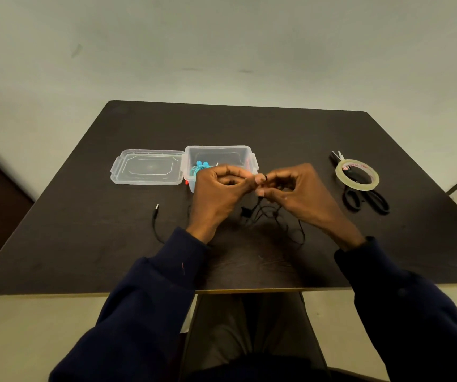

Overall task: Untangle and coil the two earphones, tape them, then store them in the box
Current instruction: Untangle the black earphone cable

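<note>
A black earphone cable (270, 216) hangs in a loose tangle from my two hands down to the dark table (83, 230). Its plug end (156, 208) lies on the table to the left. My left hand (220, 188) and my right hand (296, 190) meet fingertip to fingertip above the table, both pinching the black cable with curled fingers. Behind them stands the clear plastic box (245, 155), open, with a coiled turquoise earphone (201, 168) inside, partly hidden by my left hand.
The box's clear lid (148, 167) lies flat to the left of the box. At the right, a roll of clear tape (357, 175) rests on black scissors (366, 199). The table's front edge runs just above my lap.
</note>
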